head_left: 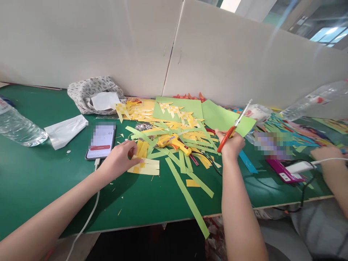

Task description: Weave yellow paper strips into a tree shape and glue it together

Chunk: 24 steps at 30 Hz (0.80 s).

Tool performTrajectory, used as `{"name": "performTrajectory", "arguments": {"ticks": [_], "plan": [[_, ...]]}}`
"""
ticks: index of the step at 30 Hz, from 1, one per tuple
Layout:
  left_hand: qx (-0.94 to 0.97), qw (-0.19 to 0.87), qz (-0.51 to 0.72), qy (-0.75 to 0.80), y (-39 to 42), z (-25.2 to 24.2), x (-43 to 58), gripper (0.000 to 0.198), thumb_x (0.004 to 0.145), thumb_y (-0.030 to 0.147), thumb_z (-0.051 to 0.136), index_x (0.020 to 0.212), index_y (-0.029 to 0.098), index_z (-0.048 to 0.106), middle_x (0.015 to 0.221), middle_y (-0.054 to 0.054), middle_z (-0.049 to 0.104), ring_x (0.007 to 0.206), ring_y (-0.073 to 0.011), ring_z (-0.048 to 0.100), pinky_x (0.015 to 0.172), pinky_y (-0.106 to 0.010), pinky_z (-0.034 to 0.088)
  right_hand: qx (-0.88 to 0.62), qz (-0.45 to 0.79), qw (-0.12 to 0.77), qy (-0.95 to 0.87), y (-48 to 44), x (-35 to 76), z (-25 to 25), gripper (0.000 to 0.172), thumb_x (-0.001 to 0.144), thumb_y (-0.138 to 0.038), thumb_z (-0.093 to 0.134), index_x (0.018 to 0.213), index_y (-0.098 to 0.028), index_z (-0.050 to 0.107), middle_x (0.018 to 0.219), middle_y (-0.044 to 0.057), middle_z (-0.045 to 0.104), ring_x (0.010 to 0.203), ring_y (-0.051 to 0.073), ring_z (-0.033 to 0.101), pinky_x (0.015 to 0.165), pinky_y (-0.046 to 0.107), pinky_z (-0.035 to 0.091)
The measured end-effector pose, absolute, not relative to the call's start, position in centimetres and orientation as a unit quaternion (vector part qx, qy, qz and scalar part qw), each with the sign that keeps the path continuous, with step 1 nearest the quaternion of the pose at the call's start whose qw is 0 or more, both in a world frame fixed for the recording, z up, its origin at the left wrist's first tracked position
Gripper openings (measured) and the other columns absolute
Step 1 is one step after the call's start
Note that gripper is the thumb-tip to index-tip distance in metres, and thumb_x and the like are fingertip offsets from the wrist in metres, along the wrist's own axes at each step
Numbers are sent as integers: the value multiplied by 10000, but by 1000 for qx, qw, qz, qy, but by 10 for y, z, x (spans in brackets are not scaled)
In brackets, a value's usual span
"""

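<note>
Your left hand (119,158), left of centre, has its fingers drawn together on the yellow strip weave (145,165), which lies just to its right, while your right hand (231,145), well right of both, is clamped on the scissors (235,125), blades pointing upper right.

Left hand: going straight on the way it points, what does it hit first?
The left hand points right, its fingers touching the yellow paper strips. Those come first; beyond them it would likely meet the glue gun, though depth is unclear.
</note>
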<state>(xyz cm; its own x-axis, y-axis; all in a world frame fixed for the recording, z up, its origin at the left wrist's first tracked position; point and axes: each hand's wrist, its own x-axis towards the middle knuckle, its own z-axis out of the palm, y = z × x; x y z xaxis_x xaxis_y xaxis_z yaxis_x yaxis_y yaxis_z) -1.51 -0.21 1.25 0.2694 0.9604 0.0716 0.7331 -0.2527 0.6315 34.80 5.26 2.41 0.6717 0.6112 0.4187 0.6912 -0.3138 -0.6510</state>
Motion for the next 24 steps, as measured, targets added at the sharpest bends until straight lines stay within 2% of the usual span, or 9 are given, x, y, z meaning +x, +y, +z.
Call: {"name": "performTrajectory", "arguments": {"ticks": [2,4,7,10,13,18,24], "plan": [[730,277,277,560,-2,12,-15,323,697,397,648,746,220,383,732,41,463,581,-109,468,542,-249,383,-774,11,404,-488,47,335,31,390,644,-573,616,627,-193,528,586,23,554,602,182,520,616,310,424],[692,307,330,564,-2,12,-14,347,680,403,670,804,222,401,813,32,483,600,-101,502,540,-242,404,-714,54,339,-611,40,313,36,419,628,-599,640,622,-207,495,560,-6,517,558,145,472,571,277,396],[622,341,426,562,0,13,-12,404,652,418,700,866,225,417,916,18,493,616,-90,533,499,-218,405,-637,150,220,-724,30,281,39,434,621,-606,659,697,-208,503,662,11,555,571,140,483,540,269,389],[558,373,514,534,2,14,-10,438,633,403,722,892,231,413,945,10,494,660,-101,553,507,-221,442,-609,168,149,-761,27,267,35,458,602,-611,671,699,-218,458,701,4,545,569,137,473,510,261,368],[540,368,549,520,1,15,-9,413,642,371,726,883,228,423,930,12,475,683,-95,539,547,-223,463,-614,197,150,-749,28,272,30,434,597,-560,696,728,-217,466,733,1,551,588,137,486,530,264,380],[559,365,540,512,-1,12,-7,403,659,351,728,902,226,432,954,13,461,713,-90,541,575,-216,472,-608,327,207,-693,34,292,31,352,661,-436,674,883,-197,542,842,22,599,712,157,576,668,304,447],[560,388,532,502,-3,8,-3,428,658,355,730,939,231,432,998,2,487,721,-96,562,547,-209,486,-597,372,228,-673,38,300,30,323,639,-422,690,795,-184,537,777,-10,565,674,142,560,669,303,446]]}}
